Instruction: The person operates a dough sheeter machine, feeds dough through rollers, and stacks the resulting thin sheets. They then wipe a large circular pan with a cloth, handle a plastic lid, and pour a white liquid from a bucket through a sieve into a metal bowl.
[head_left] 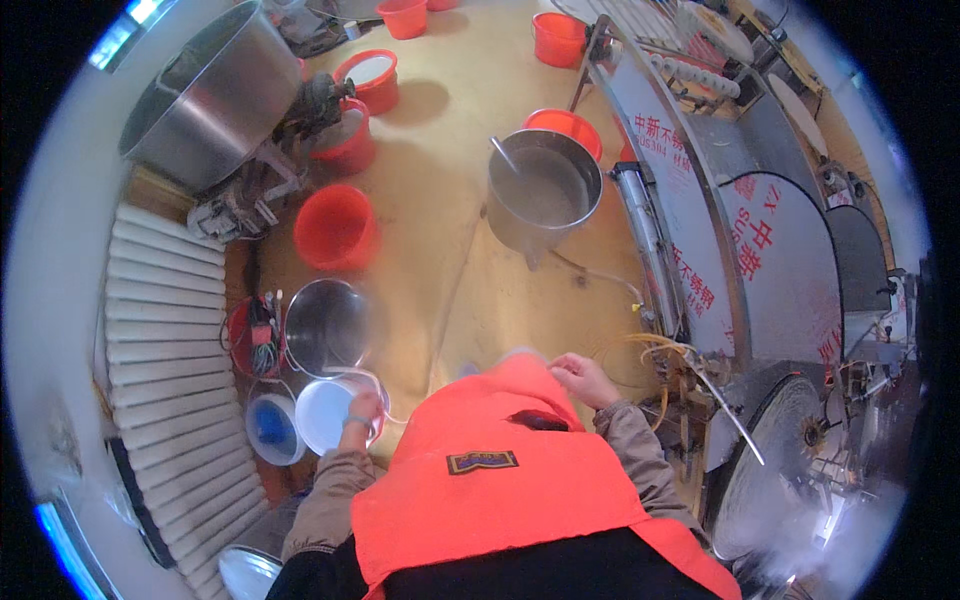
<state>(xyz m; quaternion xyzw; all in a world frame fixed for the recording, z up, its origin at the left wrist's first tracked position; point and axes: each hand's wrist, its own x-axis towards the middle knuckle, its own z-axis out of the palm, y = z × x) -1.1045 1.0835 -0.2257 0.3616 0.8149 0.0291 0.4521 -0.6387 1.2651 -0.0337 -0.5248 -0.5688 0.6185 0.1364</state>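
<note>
My left hand [362,408] is at the right rim of a white bucket [316,418], fingers curled and slightly blurred. What they grip is hidden. A pale, thin, curved hose or handle [372,378] passes right beside this hand. My right hand [588,382] hangs at the upper right edge of the orange apron [450,430] I wear. Its fingertips are drawn together against the apron's edge, and I cannot make out what is between them. A small blurred pale shape [518,353] shows at the apron's far edge.
Left of me stand a shiny steel pot [328,325], a pail with something blue [272,428] and a white radiator [165,380]. Ahead are a red bucket [337,226] and a large steel pot with a handle sticking out [545,190]. Film-covered machinery [690,250] lines the right; steam rises lower right.
</note>
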